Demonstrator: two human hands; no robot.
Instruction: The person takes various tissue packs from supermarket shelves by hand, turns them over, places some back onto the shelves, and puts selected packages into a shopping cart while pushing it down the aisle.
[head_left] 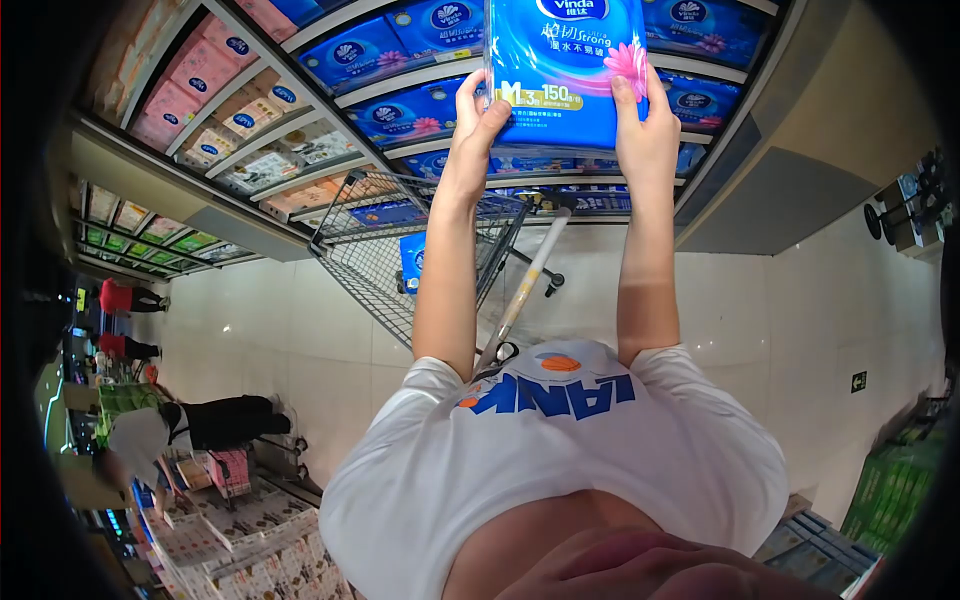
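A blue pack of Vinda tissues (560, 85) with a pink flower print is held up in front of the shelves, its top cut off by the frame edge. My left hand (470, 135) grips its left side, thumb on the front. On the opposite side my right hand (648, 125) clasps the pack, with the thumb over the flower. The fingers behind the pack are hidden. Below my left forearm stands a wire shopping cart (370, 265), and a blue pack (411, 262) lies inside it, partly covered by the arm.
Shelves of blue tissue packs (395, 120) rise ahead, with pink packs (205, 75) to the left. The cart handle (535, 270) lies between my arms. A person in a white top (150, 435) bends over stacked goods (245, 530) at lower left. Green boxes (895, 490) stand at right.
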